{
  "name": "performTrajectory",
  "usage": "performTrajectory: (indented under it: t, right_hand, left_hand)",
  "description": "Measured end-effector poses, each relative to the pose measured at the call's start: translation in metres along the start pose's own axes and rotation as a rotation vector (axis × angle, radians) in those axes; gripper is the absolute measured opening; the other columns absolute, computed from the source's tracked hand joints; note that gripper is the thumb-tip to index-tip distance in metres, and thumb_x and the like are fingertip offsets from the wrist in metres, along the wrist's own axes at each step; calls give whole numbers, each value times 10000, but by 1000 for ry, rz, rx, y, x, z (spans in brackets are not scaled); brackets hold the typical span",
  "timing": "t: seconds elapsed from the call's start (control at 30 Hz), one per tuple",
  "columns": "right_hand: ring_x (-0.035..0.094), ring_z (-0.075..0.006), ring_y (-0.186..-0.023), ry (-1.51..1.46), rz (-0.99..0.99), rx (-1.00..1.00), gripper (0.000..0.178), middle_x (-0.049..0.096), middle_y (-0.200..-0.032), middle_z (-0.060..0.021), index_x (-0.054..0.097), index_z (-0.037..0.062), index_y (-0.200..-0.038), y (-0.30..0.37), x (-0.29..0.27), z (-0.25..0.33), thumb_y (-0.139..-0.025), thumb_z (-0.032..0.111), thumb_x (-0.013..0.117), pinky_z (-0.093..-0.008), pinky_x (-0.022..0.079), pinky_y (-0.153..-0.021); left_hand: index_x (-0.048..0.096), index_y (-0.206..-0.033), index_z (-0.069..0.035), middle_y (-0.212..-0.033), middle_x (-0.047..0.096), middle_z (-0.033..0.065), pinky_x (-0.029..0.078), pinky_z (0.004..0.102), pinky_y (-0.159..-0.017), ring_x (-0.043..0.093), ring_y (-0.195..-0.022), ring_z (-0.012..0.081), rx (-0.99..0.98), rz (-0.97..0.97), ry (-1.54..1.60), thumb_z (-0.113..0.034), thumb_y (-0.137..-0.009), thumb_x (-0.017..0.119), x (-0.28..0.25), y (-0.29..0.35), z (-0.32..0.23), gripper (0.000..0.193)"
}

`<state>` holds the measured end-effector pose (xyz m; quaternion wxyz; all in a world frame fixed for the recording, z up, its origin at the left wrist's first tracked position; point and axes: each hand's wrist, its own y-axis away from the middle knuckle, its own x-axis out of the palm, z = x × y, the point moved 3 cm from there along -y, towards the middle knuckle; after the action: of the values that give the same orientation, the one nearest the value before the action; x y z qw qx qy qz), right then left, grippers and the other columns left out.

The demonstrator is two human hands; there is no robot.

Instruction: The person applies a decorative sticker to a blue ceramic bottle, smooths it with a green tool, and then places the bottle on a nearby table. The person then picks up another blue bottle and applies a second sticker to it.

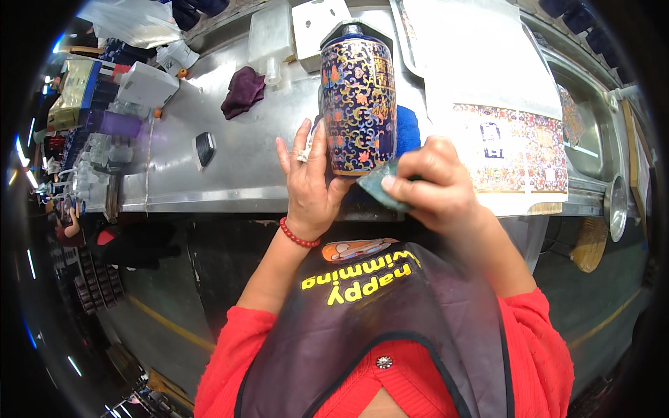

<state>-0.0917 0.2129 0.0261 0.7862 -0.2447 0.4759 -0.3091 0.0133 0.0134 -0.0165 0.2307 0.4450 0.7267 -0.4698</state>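
Note:
A dark blue bottle (pixel 359 104) with a colourful floral and gold pattern lies on its side on the metal bench, neck pointing away from me. My left hand (pixel 310 174) is open along its left side, fingers spread and the thumb at its near end. A small white crumpled scrap (pixel 304 151) shows between those fingers. In my right hand (pixel 435 182), closed in a pinch, is a flat teal scraper (pixel 382 187) whose edge meets the bottle's near right corner. A blue cloth (pixel 408 129) lies partly under the bottle.
Patterned decal sheets (pixel 512 150) and white paper (pixel 481 56) lie to the right, beside a metal sink (pixel 589 157). On the left are a purple cloth (pixel 244 92), a small black-and-white block (pixel 204 150) and a white box (pixel 148 85). A clear plastic container (pixel 270 31) stands behind.

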Motion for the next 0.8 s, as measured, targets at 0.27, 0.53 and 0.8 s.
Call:
performTrajectory:
  t: [0.27,0.53,0.8]
  right_hand:
    - [552,-224,-753,-108,-14,22,334,639,-899,-37,743,93,-964,0,-3,9,-640,30,800,-373,416,-733]
    - [579,-207,-785,-19,-43,38,324,628,-913,-19,725,103,-986,-9,-7,9,-669,77,786,-370,421,-772]
    - [581,-202,-766,-224,-121,219,347,638,-878,-80,744,33,-1033,4,-18,-10,-710,-19,858,-317,448,-643]
  left_hand:
    - [419,-1496,95,-1468,547,206,89,689,-1181,421,-1417,436,36,7,-33,-602,-986,540,-2,-1,1,873]
    - [322,-1546,82,-1520,464,256,81,677,-1186,349,-1454,463,43,-14,51,-627,-936,614,-10,-3,-11,979]
    - [263,-1561,102,-1487,478,258,132,570,-1209,419,-1401,391,-87,-15,461,-493,-1022,561,-9,-20,-27,856]
